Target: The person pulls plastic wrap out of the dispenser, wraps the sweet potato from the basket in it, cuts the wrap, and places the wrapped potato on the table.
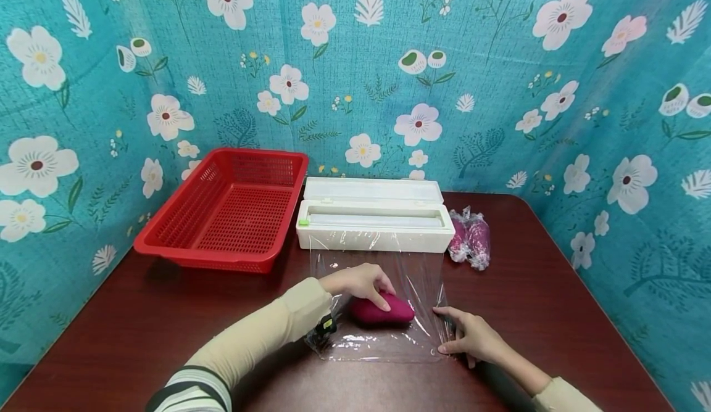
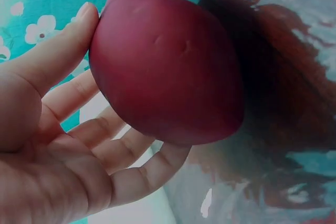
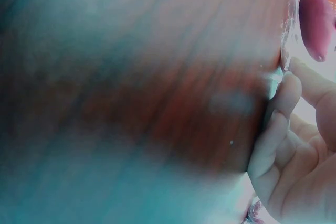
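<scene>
In the head view, my left hand holds a magenta sweet potato over a sheet of cling film. The left wrist view shows the smooth sweet potato close up, my thumb along one side and the fingers curled against another. My right hand is at the film's right edge, index finger stretched out and thumb lower down. Seen from the right wrist, this hand has curled fingers, with the film edge running to the thumb and fingertips.
Behind the sheet stands a white cling film dispenser, lid raised, the film running out of its front. A red plastic basket is at the back left. Two wrapped magenta pieces lie right of the dispenser. A floral curtain surrounds the table.
</scene>
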A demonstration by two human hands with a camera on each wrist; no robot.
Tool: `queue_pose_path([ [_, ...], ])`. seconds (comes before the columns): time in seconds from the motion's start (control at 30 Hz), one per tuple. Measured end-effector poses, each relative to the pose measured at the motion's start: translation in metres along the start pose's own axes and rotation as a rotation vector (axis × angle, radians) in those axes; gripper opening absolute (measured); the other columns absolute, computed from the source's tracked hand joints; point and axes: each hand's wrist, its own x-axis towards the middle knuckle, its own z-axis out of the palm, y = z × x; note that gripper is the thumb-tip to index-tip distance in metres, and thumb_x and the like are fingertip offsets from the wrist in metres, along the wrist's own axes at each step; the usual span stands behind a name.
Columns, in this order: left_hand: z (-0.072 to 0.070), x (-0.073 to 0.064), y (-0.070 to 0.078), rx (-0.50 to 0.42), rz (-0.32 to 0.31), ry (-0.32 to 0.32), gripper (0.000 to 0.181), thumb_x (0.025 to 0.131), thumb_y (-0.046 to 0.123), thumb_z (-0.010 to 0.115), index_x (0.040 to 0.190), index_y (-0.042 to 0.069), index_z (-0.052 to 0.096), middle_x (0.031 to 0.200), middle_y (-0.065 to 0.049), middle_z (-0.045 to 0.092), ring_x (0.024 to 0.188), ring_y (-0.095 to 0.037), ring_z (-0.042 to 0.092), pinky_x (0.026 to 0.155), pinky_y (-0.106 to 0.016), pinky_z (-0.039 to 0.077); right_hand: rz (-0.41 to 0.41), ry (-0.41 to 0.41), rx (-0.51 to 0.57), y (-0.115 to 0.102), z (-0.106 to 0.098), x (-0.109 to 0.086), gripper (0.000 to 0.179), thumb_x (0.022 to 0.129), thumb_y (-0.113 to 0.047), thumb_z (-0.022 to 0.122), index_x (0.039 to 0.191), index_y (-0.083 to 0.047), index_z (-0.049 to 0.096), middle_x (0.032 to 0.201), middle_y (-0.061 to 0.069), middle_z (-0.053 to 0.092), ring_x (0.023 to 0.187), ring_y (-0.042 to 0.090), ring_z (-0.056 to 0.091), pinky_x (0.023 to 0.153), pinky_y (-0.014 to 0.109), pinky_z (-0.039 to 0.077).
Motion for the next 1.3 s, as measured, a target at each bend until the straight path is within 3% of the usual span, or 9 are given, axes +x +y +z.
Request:
queue_pose_path([
  [0.3,0.007,0.005,-0.001,0.068,-0.055,0.005,0.029,0.073,0.026,0.074,0.096,0.009,0.07,0.091,0.005,0.067,0.088,-0.005,0.057,0.076,-0.016,0.041,0.005,0.01,-0.009,-0.001,0.0,0.0,0.071,0.068,-0.026,0.077,0.127,-0.004,0.044,0.053,0.001,0.05,0.029,0.012,0.047,0.03,0.031,0.04],
  [0.53,0.003,0.003,-0.003,0.045,-0.028,0.024,0.036,0.073,0.024,0.074,0.101,0.004,0.067,0.096,-0.001,0.066,0.091,-0.009,0.058,0.077,-0.016,0.041,-0.024,0.018,-0.087,-0.003,0.002,0.0,0.07,0.07,-0.03,0.074,0.128,-0.004,0.043,0.052,-0.002,0.049,0.03,0.011,0.047,0.03,0.028,0.037],
  [0.77,-0.011,-0.009,-0.003,0.033,0.031,0.162,0.037,0.074,0.022,0.073,0.102,0.0,0.063,0.096,-0.009,0.065,0.085,-0.019,0.06,0.072,-0.021,0.044,0.006,0.071,-0.221,-0.014,0.005,-0.002,0.077,0.068,-0.027,0.076,0.131,-0.011,0.037,0.049,-0.006,0.048,0.031,0.008,0.046,0.03,0.026,0.036],
  [0.97,-0.021,-0.031,0.003,0.118,0.081,0.272,0.016,0.075,0.021,0.072,0.076,0.008,0.063,0.07,0.002,0.061,0.062,-0.004,0.053,0.06,-0.018,0.043,-0.006,0.077,-0.219,-0.016,0.005,-0.002,0.062,0.068,-0.024,0.076,0.118,-0.012,0.042,0.05,-0.008,0.05,0.033,0.008,0.047,0.032,0.025,0.037],
  [1.07,-0.023,-0.048,0.002,0.148,0.058,0.237,0.02,0.075,0.023,0.072,0.064,0.014,0.057,0.057,0.01,0.053,0.053,-0.001,0.046,0.051,-0.017,0.041,-0.041,0.052,-0.176,-0.015,0.004,-0.002,0.041,0.072,-0.023,0.073,0.101,-0.009,0.048,0.051,-0.008,0.052,0.033,0.009,0.047,0.033,0.025,0.038],
  [1.17,-0.023,-0.066,-0.004,0.165,0.054,0.129,0.022,0.072,0.023,0.074,0.061,0.016,0.056,0.055,0.012,0.05,0.05,0.0,0.044,0.048,-0.017,0.04,-0.088,0.016,-0.127,-0.013,0.002,-0.002,0.024,0.077,-0.02,0.069,0.086,-0.009,0.049,0.052,-0.007,0.053,0.033,0.008,0.048,0.033,0.024,0.039],
  [1.3,-0.016,-0.086,-0.015,0.176,0.066,-0.018,0.02,0.063,0.02,0.08,0.066,0.013,0.061,0.06,0.012,0.053,0.054,0.0,0.047,0.051,-0.016,0.041,-0.139,-0.019,-0.069,-0.011,0.001,-0.002,0.015,0.083,-0.017,0.063,0.075,-0.01,0.052,0.054,-0.005,0.053,0.034,0.007,0.048,0.031,0.023,0.039],
])
